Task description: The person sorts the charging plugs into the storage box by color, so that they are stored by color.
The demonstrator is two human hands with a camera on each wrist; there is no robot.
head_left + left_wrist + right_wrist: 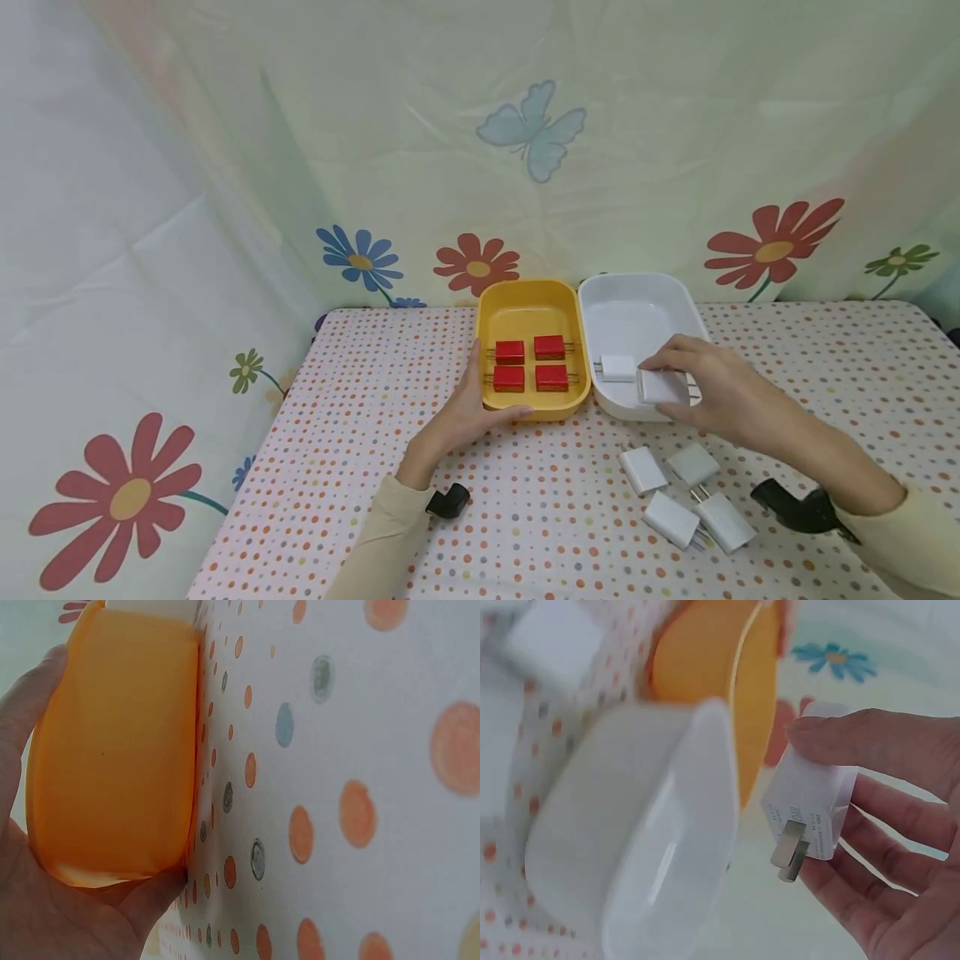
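My right hand (727, 392) pinches a white plug-in charger (663, 387) over the front of the white tray (630, 287). In the right wrist view the charger (814, 787) has its two metal prongs (791, 851) exposed, with the thumb on one side and fingers on the other. Another white charger (618, 368) lies inside that tray. My left hand (461, 408) rests against the front left corner of the yellow tray (528, 293), straight fingers along its side and thumb at its front. Several red chargers (551, 377) lie in two rows in the yellow tray.
Several white chargers (671, 519) lie loosely grouped on the dotted tablecloth (525, 517), in front of the white tray. The two trays stand side by side near the back edge. Behind them hangs a flowered curtain (637, 167).
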